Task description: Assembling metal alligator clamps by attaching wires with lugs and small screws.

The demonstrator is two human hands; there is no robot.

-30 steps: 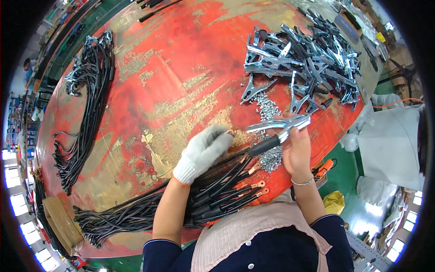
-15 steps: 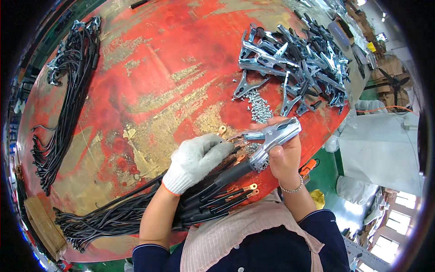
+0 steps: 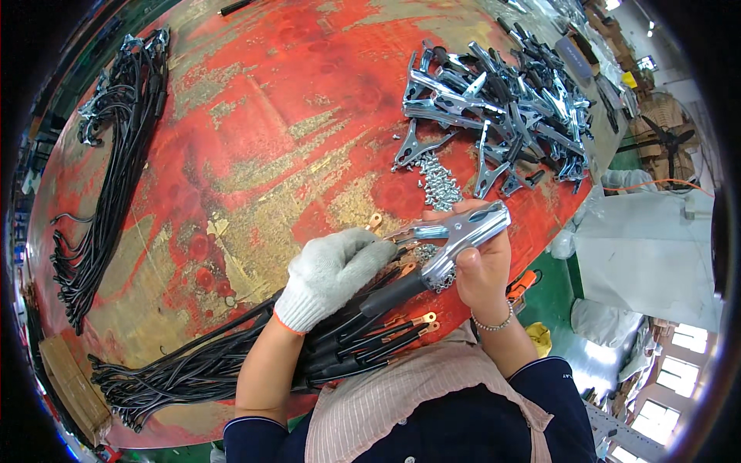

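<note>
A metal spring clamp (image 3: 463, 239) with one black handle sleeve lies in my bare right hand (image 3: 485, 266), the thumb pressing on its side. My left hand (image 3: 332, 274) wears a white knitted glove and pinches around the end of the clamp's other arm. What exactly sits between those gloved fingertips is hidden, though a copper lug (image 3: 375, 221) shows just beyond them. Under my left forearm runs a bundle of black cables (image 3: 208, 366), with copper lugs (image 3: 423, 321) on their right ends. A pile of small screws (image 3: 440, 185) lies past my right hand.
Many silver clamps (image 3: 502, 108) are heaped at the far right of the worn red table (image 3: 262, 139). Another bundle of black cables with clamps (image 3: 127, 147) stretches along the left side. At the lower left stands a cardboard box (image 3: 73, 382). An orange tool (image 3: 525, 284) is beyond the right edge.
</note>
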